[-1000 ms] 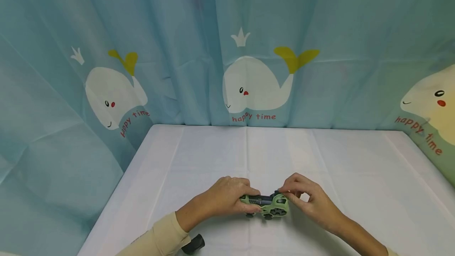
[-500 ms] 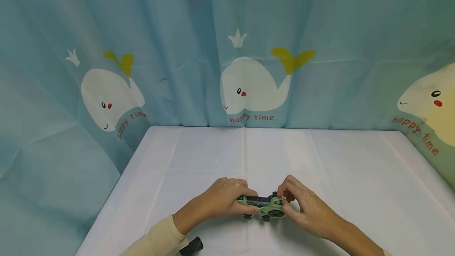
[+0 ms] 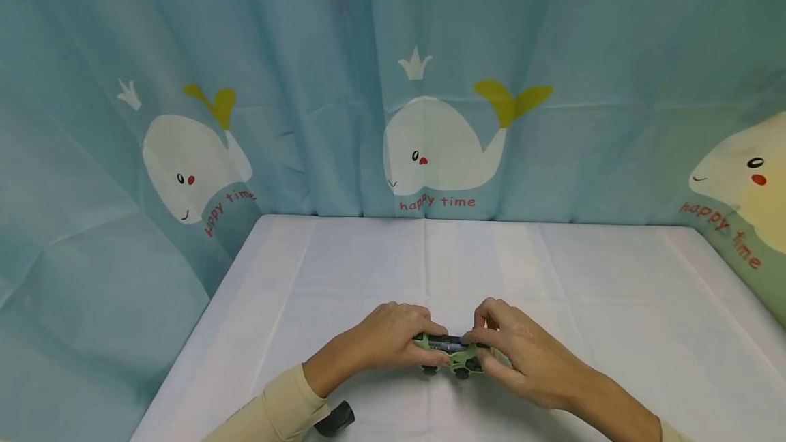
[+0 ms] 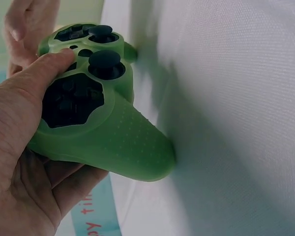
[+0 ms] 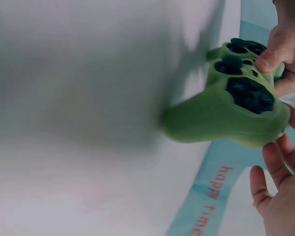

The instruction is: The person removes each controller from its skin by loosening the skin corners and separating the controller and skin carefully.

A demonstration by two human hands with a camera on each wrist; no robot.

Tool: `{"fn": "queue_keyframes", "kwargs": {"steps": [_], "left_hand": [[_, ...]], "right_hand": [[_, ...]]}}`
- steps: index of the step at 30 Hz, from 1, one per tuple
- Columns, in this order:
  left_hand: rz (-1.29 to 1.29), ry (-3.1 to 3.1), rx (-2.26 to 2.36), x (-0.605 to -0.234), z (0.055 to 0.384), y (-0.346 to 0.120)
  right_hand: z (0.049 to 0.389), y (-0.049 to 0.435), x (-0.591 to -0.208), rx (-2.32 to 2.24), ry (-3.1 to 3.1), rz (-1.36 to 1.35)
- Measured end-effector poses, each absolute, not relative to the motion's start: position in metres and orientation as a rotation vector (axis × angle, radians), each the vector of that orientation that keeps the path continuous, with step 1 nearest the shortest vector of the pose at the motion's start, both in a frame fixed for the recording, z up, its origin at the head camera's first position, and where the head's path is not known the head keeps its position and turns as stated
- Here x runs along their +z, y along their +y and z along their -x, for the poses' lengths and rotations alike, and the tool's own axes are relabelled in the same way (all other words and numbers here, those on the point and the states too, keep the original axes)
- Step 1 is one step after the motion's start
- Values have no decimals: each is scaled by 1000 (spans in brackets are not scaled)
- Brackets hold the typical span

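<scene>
A game controller point(image 3: 459, 360) in a green rubbery cover point(image 4: 118, 137) is held between both hands over the white table. My left hand point(image 3: 393, 336) grips one end, with the thumb on the button face and the fingers behind. My right hand point(image 3: 525, 353) has its thumb and forefinger at the other end, bent about the edge that faces away from me. Black thumbsticks point(image 4: 105, 60) and button clusters show through openings in the cover. In the right wrist view, the right fingertips point(image 5: 271, 152) touch the cover's corner; what lies under them is hidden.
A short black cylinder point(image 3: 338, 419) lies at the near side of the table point(image 3: 368, 258), partly behind the left sleeve. Behind and to the left hangs a blue curtain point(image 3: 331, 87) printed with white whales.
My right hand has shifted left along the controller, its forefinger moving from the outer corner towards the middle of the far edge. My left hand keeps its grip.
</scene>
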State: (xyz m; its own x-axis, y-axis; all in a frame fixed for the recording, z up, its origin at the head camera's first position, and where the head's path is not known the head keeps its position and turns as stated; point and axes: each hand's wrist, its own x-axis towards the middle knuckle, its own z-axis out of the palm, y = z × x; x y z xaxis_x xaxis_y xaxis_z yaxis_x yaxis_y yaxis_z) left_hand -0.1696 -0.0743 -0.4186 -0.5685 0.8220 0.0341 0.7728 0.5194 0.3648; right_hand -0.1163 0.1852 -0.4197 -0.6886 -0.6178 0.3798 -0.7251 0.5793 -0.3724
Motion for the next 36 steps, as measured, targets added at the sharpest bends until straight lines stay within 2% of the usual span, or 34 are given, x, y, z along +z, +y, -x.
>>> {"fn": "queue_keyframes", "kwargs": {"steps": [9,21,36], "left_hand": [[-1413,2588,528,-419,170,-73],[-1430,2609,482,-419,170,-72],[-1371,2614,511,-418,172,-76]], "right_hand": [[126,173,-402,443,-2578,-1303],[127,165,-384,200,-2600,-1346],[127,180,-393,518,-2518,-1344]]}}
